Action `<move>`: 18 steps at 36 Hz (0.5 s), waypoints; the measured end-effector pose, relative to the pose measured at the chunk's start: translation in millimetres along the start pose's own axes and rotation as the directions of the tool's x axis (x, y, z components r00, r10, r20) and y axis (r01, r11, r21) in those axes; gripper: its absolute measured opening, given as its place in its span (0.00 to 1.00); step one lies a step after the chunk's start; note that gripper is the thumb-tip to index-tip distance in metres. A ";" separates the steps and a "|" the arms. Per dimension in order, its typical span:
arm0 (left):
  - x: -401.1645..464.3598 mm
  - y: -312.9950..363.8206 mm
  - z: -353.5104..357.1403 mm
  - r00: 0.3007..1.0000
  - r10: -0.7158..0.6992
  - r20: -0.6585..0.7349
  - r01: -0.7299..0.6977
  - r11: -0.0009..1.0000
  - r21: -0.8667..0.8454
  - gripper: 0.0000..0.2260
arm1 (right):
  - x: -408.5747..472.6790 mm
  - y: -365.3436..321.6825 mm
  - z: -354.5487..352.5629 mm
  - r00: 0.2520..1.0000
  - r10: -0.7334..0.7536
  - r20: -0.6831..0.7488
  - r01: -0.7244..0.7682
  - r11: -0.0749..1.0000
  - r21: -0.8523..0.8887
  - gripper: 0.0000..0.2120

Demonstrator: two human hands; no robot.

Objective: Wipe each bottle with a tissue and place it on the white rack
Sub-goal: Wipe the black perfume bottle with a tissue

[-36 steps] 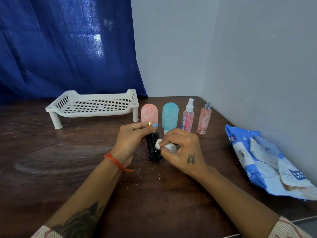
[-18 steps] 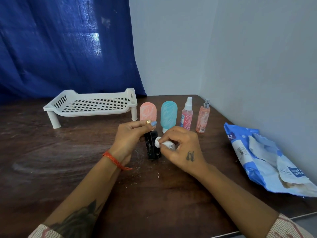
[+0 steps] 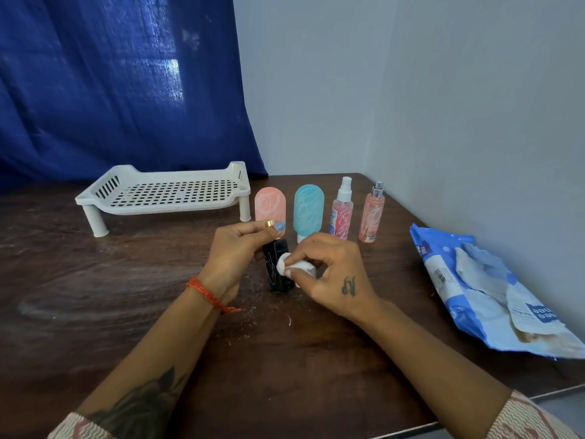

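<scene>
My left hand (image 3: 235, 253) grips a small black bottle (image 3: 278, 274) with a gold cap, which stands upright on the table. My right hand (image 3: 329, 275) pinches a wadded white tissue (image 3: 292, 268) and presses it against the bottle's right side. Behind them stand a pink tube bottle (image 3: 270, 204), a teal tube bottle (image 3: 308, 207), a pink spray bottle (image 3: 342, 215) and a peach spray bottle (image 3: 371, 217) in a row. The white rack (image 3: 164, 193) sits at the back left with nothing on it.
A blue-and-white tissue pack (image 3: 493, 293) lies open at the right, near the wall. The dark wooden table (image 3: 95, 296) has small white crumbs below the bottle. A blue curtain hangs behind the rack; the table's front edge runs at the lower right.
The tissue has shifted slightly along the black bottle's side under my right hand. My left hand keeps its grip, and the bottles behind have not moved.
</scene>
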State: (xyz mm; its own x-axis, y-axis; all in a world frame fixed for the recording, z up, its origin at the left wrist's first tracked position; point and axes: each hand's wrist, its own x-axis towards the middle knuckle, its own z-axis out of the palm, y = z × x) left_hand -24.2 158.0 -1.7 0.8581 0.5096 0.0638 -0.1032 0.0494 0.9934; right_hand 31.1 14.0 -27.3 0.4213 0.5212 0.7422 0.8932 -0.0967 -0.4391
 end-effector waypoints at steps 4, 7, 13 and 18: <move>-0.5 -0.2 -0.2 1.000 0.006 -0.001 -0.006 1.000 0.009 0.02 | -1.8 -2.2 0.5 0.994 -0.021 0.107 0.013 0.997 0.075 0.03; 0.1 -0.2 0.1 1.000 0.003 0.001 -0.003 1.000 0.014 0.02 | -2.5 -1.8 0.4 0.987 -0.004 0.159 -0.010 0.996 0.083 0.03; -0.6 0.4 -0.6 1.000 0.002 0.016 -0.002 1.000 0.024 0.03 | -1.5 2.8 -2.5 0.979 0.069 0.193 -0.081 0.995 0.053 0.04; -0.5 1.9 -1.1 1.000 -0.006 0.013 0.006 1.000 0.021 0.03 | 0.8 3.3 -4.8 0.991 0.115 0.072 -0.117 0.993 0.016 0.06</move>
State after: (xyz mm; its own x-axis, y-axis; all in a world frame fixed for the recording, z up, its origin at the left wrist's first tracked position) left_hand -25.4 158.8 0.1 0.8651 0.4981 0.0589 -0.0876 0.0343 0.9956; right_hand 35.1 10.1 -25.8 0.5092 0.5661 0.6482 0.8352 -0.1433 -0.5309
